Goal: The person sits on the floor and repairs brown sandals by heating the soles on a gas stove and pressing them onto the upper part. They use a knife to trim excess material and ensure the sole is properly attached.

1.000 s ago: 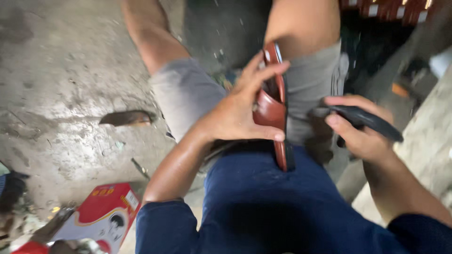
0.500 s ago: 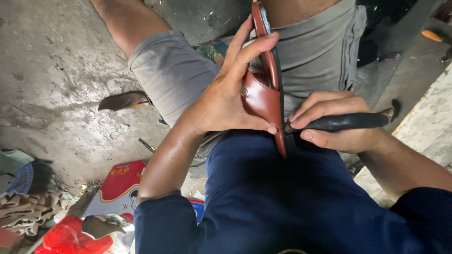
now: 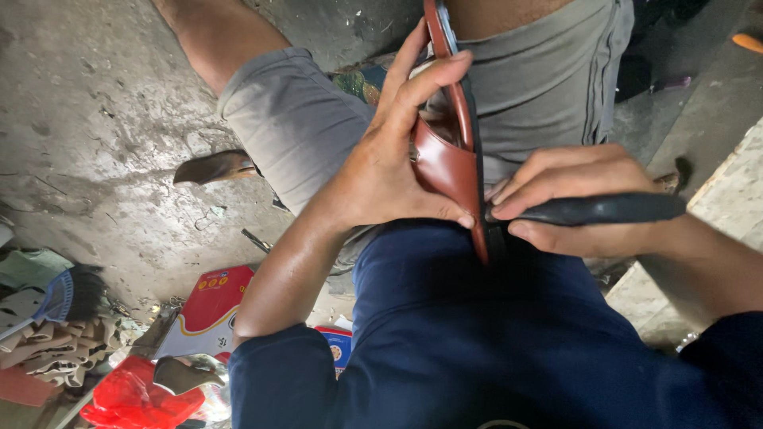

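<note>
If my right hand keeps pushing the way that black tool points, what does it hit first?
Most likely the brown leather sandal: the right hand aims the black tool leftward at its sole edge, with the left hand's thumb just behind it. Depth is unclear.

Sandal (image 3: 445,163) glossy brown leather; tool handle (image 3: 604,209) matt black; floor (image 3: 95,119) rough grey concrete.

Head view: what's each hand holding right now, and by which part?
The left hand clasps a brown leather sandal on edge, fingers over its upper strap, thumb at the lower end. The right hand grips a black tool handle near its front end, against the sandal's edge.
</note>
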